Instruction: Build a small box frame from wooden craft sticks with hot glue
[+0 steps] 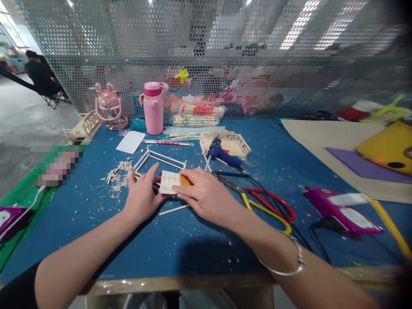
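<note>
A small white block with an orange end [171,181] lies on the blue table [180,244], and both my hands pinch it. My left hand [143,195] holds its left side with fingers curled. My right hand [206,195] grips its right, orange end from above. Under and behind the block rests an open frame of thin wooden sticks [162,159]. One loose stick [174,209] pokes out beneath my right hand.
Wood chips [117,175] lie left of the frame. A blue glue gun [223,155], red-and-yellow cutters [267,205] and a purple tool [341,212] sit to the right. Pink bottles [153,107], stick packs [198,115] and another stick model [230,142] stand behind. A person sits far left.
</note>
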